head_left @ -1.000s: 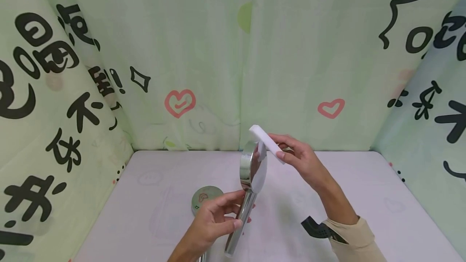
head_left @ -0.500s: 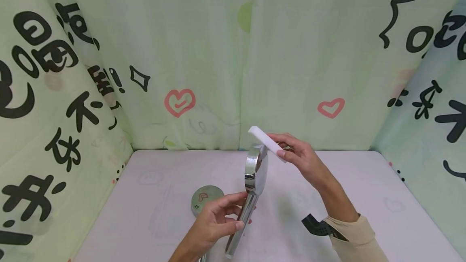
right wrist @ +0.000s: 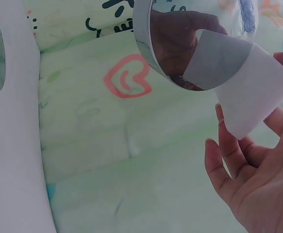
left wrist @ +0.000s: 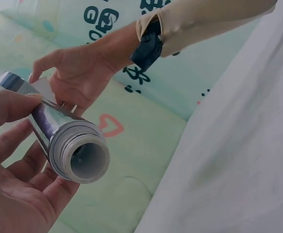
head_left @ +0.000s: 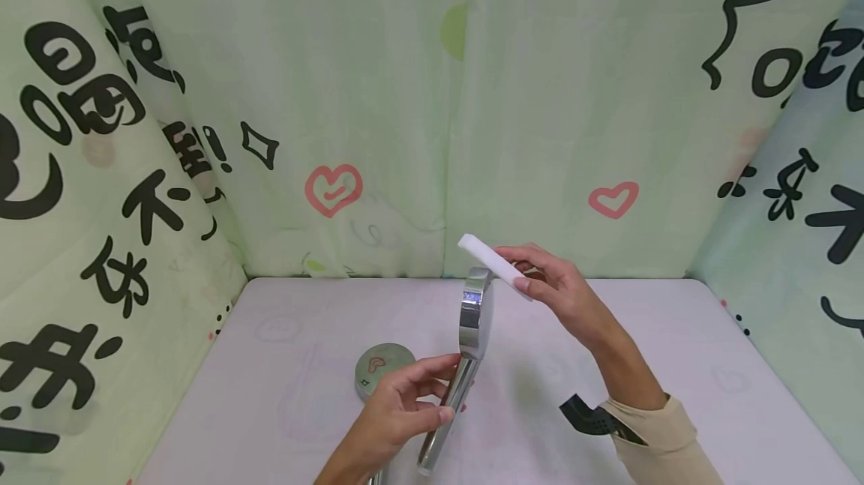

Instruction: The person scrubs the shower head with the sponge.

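Observation:
My left hand (head_left: 405, 402) holds a chrome shower head (head_left: 476, 312) by its handle, thumb on the near side, with the round head tilted up. In the left wrist view the hollow threaded end of the handle (left wrist: 83, 155) faces the camera. My right hand (head_left: 560, 290) pinches a white sponge block (head_left: 491, 256) between thumb and fingers. The sponge sits at the upper edge of the round head; in the right wrist view the mirror-like face (right wrist: 175, 53) reflects sponge and fingers. Whether they touch is hard to tell.
A second round, mirror-like chrome head (head_left: 383, 365) lies on the pale table (head_left: 283, 380), partly hidden behind my left hand. Green printed curtains (head_left: 378, 95) stand behind the table and at both sides. A black strap (head_left: 583, 417) sits at the right sleeve.
The shower head has shifted slightly right and turned, so less of its face shows in the head view. The right hand and sponge have barely moved.

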`<move>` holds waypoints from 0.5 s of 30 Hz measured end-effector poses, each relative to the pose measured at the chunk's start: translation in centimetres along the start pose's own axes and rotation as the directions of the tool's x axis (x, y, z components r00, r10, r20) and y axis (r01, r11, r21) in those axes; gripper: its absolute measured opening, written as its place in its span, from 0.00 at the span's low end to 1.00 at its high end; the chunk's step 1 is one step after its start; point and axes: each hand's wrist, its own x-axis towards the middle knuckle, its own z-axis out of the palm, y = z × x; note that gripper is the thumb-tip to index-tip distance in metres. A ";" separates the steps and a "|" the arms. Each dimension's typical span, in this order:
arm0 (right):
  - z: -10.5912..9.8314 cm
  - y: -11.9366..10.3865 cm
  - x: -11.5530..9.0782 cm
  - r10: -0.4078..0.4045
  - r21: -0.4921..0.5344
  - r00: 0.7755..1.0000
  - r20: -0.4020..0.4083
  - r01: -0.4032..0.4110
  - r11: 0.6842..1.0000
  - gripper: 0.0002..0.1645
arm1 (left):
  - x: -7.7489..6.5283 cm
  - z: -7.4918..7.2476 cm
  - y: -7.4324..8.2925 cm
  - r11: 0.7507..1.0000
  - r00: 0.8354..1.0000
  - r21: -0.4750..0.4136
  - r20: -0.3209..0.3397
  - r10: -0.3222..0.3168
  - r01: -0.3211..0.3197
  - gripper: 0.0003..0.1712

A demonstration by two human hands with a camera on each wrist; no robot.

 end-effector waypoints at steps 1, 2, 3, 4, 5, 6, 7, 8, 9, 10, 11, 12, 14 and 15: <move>0.0 -0.1 0.0 -0.006 -0.002 1.000 0.000 0.006 1.000 0.25 | 0.0 0.0 0.0 1.000 1.000 0.002 -0.004 -0.004 0.004 0.32; 0.0 -0.1 0.0 -0.011 -0.003 1.000 0.001 0.011 1.000 0.25 | 0.0 0.0 0.0 1.000 1.000 0.002 -0.010 -0.012 0.012 0.33; 0.0 -0.2 0.0 -0.015 -0.004 1.000 0.001 0.015 1.000 0.25 | 0.1 0.0 0.0 1.000 1.000 0.003 -0.015 -0.017 0.017 0.33; 0.1 -0.2 0.0 -0.021 -0.004 1.000 0.001 0.021 1.000 0.26 | 0.1 0.0 0.0 1.000 0.999 0.002 -0.022 -0.025 0.025 0.33; 0.1 -0.3 0.0 -0.026 -0.006 1.000 0.001 0.026 1.000 0.26 | 0.1 0.0 0.0 1.000 0.999 0.003 -0.028 -0.030 0.030 0.33; 0.1 -0.3 -0.1 -0.029 -0.008 1.000 0.001 0.029 1.000 0.26 | 0.1 0.0 0.0 0.999 0.999 0.004 -0.034 -0.036 0.036 0.33; 0.1 -0.4 -0.1 -0.032 -0.012 0.999 -0.001 0.032 0.999 0.26 | 0.1 0.0 0.0 0.999 0.998 0.006 -0.040 -0.041 0.042 0.33; 0.1 -0.4 -0.1 -0.034 -0.013 0.999 -0.003 0.033 0.999 0.26 | 0.1 0.0 0.0 0.999 0.998 0.007 -0.046 -0.048 0.048 0.33; 0.1 -0.4 -0.1 -0.036 -0.015 0.999 -0.004 0.036 0.999 0.27 | 0.1 0.0 0.1 0.999 0.997 0.009 -0.051 -0.053 0.054 0.33; 0.1 -0.5 -0.2 -0.038 -0.017 0.999 -0.006 0.038 0.999 0.27 | 0.2 0.1 0.1 0.998 0.997 0.008 -0.056 -0.059 0.060 0.34; 0.2 -0.5 -0.2 -0.039 -0.020 0.999 -0.008 0.039 0.999 0.27 | 0.2 0.1 0.1 0.998 0.996 0.008 -0.061 -0.064 0.065 0.34; 0.2 -0.5 -0.2 -0.040 -0.022 0.999 -0.009 0.040 0.999 0.27 | 0.2 0.1 0.1 0.998 0.995 0.008 -0.065 -0.069 0.069 0.34; 0.2 -0.6 -0.3 -0.049 -0.026 0.999 -0.012 0.048 0.999 0.27 | 0.3 0.1 0.1 0.997 0.994 0.006 -0.075 -0.078 0.078 0.34; 0.2 -0.6 -0.3 -0.057 -0.030 0.998 -0.014 0.056 0.998 0.27 | 0.3 0.1 0.1 0.997 0.993 0.004 -0.080 -0.082 0.083 0.34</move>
